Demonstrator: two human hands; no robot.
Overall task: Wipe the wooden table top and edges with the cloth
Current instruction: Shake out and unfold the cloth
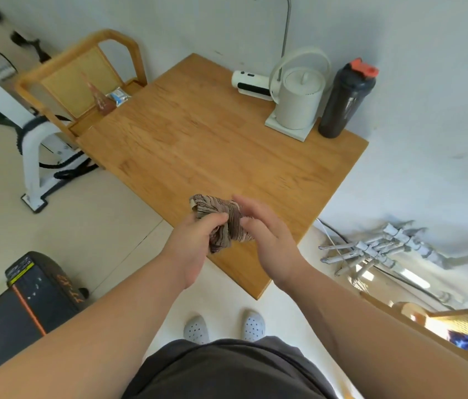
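Cloth (220, 216), striped brown and bunched, is held above the near edge of the wooden table (198, 139). Left hand (195, 243) pinches it with curled fingers; right hand (267, 240) rests straight fingers against its right side.

both my bare forearms reach forward and angle inward, so my hands meet in front of me. my left hand (194, 246) curls its fingers (215, 218) round the cloth (218, 208), gripping it. my right hand (270, 240) faces it, its fingers nearly straight and its thumb touching the cloth.
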